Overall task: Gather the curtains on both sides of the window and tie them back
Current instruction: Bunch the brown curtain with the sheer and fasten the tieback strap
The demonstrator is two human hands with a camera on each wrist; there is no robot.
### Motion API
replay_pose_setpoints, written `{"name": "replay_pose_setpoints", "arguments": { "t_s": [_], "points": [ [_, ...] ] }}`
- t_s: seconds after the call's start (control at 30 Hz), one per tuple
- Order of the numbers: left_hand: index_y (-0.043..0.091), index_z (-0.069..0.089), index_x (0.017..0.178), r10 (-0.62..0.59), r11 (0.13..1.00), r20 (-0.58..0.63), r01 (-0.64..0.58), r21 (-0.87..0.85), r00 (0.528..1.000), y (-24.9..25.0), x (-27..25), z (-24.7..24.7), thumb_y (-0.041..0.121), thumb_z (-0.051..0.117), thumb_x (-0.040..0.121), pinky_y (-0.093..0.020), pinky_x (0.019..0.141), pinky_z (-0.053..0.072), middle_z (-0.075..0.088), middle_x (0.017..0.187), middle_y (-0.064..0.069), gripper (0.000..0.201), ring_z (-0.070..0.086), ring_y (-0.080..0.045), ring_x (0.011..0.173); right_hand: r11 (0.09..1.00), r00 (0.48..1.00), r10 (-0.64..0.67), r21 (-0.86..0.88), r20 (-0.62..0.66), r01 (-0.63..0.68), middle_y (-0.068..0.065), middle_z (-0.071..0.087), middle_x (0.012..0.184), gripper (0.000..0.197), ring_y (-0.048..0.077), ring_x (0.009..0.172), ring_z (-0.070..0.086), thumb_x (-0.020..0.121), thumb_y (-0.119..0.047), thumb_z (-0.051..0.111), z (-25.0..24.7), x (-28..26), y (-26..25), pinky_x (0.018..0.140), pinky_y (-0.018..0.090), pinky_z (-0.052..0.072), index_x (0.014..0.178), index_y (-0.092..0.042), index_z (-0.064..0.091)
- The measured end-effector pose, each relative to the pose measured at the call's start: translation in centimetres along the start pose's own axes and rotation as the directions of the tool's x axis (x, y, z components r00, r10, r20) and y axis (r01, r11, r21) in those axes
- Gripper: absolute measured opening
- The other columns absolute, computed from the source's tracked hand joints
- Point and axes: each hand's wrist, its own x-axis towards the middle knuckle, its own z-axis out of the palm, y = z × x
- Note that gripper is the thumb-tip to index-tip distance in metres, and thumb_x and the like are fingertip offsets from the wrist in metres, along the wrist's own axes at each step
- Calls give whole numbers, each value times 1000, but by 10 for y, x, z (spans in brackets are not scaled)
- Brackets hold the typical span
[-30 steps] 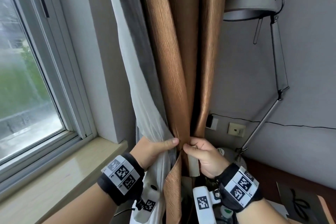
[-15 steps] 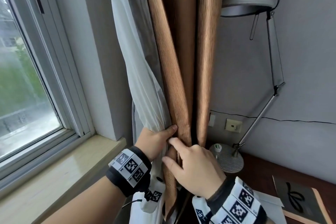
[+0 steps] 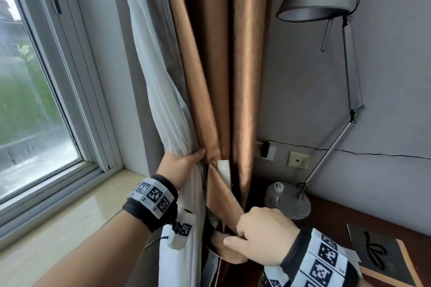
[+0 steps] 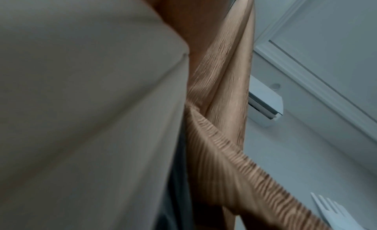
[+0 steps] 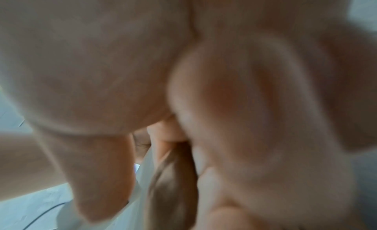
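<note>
The curtains [image 3: 210, 100] on this side hang gathered just to the right of the window [image 3: 35, 100], brown folds on the side away from the glass and a white sheer [image 3: 163, 100] on the side nearest it. The left hand [image 3: 182, 165] holds them at the waist: its thumb lies across the front where sheer meets brown and the fingers pass behind, out of sight, so it grips the bunch rather than resting on it. What has changed is the right hand [image 3: 263, 237]. A second ago it pinched at the same height as the left, tight against the folds. Half a second ago it lay spread over them. Now it has dropped lower and come away from the window wall toward the person, drawing a brown tieback band [image 3: 224, 196] out in a taut diagonal. Thumb and curled fingers pinch the band's free end; the right wrist view is blurred but shows fingers folded on a brown strip. A pale tab [image 3: 224, 169] shows at the band's upper end, just beyond the left thumb from the window; whether it is a fastener I cannot tell. In my judgement the gathering here is done and the tying has begun: the band is free and has yet to go round the bunch. A slip of the left hand would let the sheer spill back over the window.
</note>
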Motion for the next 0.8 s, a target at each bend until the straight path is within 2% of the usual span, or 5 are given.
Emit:
{"name": "replay_pose_setpoints", "arguments": {
  "t_s": [0.1,0.3,0.43,0.63,0.8],
  "points": [
    [9,59,119,-19,999,-98,22,29,995,-3,11,-15,11,78,75,-30,86,52,66,96,4,48,64,-18,94,999,996,-37,34,76,35,1,44,58,62,30,68,54,85,-67,36,11,-6,9,68,34,46,56,-13,49],
    [5,59,124,-77,996,-152,82,25,985,-6,21,-34,27,83,61,-41,95,50,67,114,-11,71,63,-29,105,992,982,-78,113,171,59,1,46,56,58,24,68,54,77,-71,42,29,-13,16,65,30,42,73,-17,63],
    [4,60,122,-90,996,-107,91,5,990,-10,17,-32,18,82,70,-40,93,50,68,103,-7,58,64,-25,97,900,980,-83,408,-183,152,6,63,61,44,8,53,53,79,-61,53,13,3,15,61,29,47,65,-21,63],
    [11,66,102,-87,996,27,88,-30,996,-9,3,-25,18,80,61,-28,72,51,72,88,-1,43,68,-18,84,699,769,166,624,-617,350,-7,69,68,7,3,61,63,87,-24,64,-14,44,10,57,15,46,82,-23,69],
    [10,66,103,-132,987,143,143,-69,981,-11,-1,-38,20,85,60,-33,74,54,74,95,-10,48,69,-31,94,734,368,522,625,-770,266,-5,61,89,39,10,74,57,72,-22,80,-13,76,25,67,12,41,104,-18,58]
  ]
}}
